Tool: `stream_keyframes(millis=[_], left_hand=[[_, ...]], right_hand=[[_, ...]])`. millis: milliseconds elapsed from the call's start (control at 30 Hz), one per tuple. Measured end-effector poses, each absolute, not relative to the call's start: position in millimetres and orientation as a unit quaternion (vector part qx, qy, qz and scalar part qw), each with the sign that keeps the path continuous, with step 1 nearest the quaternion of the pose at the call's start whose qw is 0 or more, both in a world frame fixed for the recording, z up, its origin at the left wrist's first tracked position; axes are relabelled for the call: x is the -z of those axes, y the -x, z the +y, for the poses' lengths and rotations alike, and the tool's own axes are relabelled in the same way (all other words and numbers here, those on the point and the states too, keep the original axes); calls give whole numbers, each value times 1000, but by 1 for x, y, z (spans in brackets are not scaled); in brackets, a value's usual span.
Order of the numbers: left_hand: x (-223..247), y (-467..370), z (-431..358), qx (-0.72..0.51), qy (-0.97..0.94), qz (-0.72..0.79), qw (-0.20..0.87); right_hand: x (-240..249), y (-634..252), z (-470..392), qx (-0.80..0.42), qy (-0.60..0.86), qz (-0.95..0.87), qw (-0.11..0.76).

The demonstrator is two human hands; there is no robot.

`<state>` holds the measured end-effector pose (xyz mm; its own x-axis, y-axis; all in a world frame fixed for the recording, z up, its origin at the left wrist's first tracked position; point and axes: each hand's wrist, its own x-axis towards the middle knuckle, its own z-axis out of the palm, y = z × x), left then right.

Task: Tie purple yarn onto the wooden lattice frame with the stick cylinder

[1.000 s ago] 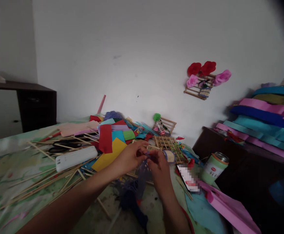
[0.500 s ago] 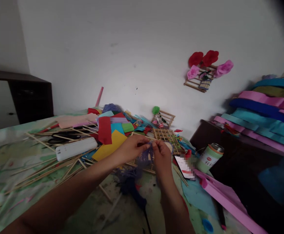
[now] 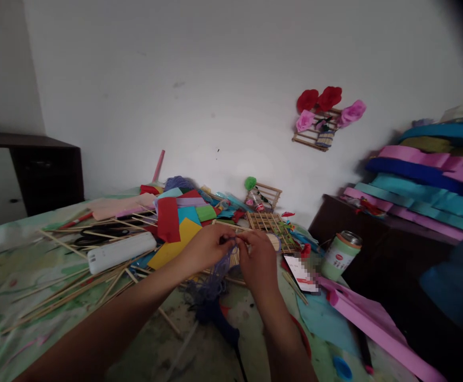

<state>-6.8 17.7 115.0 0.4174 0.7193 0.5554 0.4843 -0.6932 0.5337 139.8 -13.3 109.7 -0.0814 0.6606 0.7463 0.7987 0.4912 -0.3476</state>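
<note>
Purple yarn (image 3: pixel 219 276) hangs in a loose tangle from both hands above the middle of the table (image 3: pixel 24 265), trailing down to a darker blue bundle (image 3: pixel 219 321) that lies on the table toward its near edge. The left hand (image 3: pixel 207 248) has its fingers pinched shut on the top of the yarn, and the right hand (image 3: pixel 258 260) meets it fingertip to fingertip, its grip likewise closed on the same strands; the two hands touch at the pinch.

Just beyond the hands lies a small wooden stick lattice (image 3: pixel 269 225), and behind that, near the far edge by the wall, a second stick frame (image 3: pixel 269 193) stands with a green pompom (image 3: pixel 250 183) beside it. Left of the hands is a heap of coloured paper sheets, a red one (image 3: pixel 168 218) and a yellow one (image 3: pixel 175 246) uppermost. Farther left a white oblong case (image 3: pixel 122 252) rests on scattered thin wooden sticks (image 3: pixel 68 286), with black scissors (image 3: pixel 96 236) just behind it. Toward the right edge stands a pale green can (image 3: pixel 340 254), and a pink paper roll (image 3: pixel 374 331) lies near the near right corner. On the wall hangs a stick frame with red and pink paper flowers (image 3: pixel 324 114).
</note>
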Motion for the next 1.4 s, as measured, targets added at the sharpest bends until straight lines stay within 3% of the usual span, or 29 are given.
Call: stream_keyframes(millis=[267, 500, 767, 1200, 1400], left_hand=[[-116, 10, 20, -363, -854, 346, 138], [-117, 11, 21, -338, -873, 330, 120], [-117, 14, 25, -364, -860, 327, 144], [-115, 16, 30, -354, -866, 329, 127], [-110, 17, 34, -353, -868, 326, 124]], right_hand=[[-114, -145, -14, 53, 508, -749, 423], [-109, -152, -5, 103, 579, -698, 409], [-108, -158, -2, 53, 533, -708, 460], [-110, -142, -12, 99, 514, -773, 358], [-107, -140, -10, 74, 521, -748, 405]])
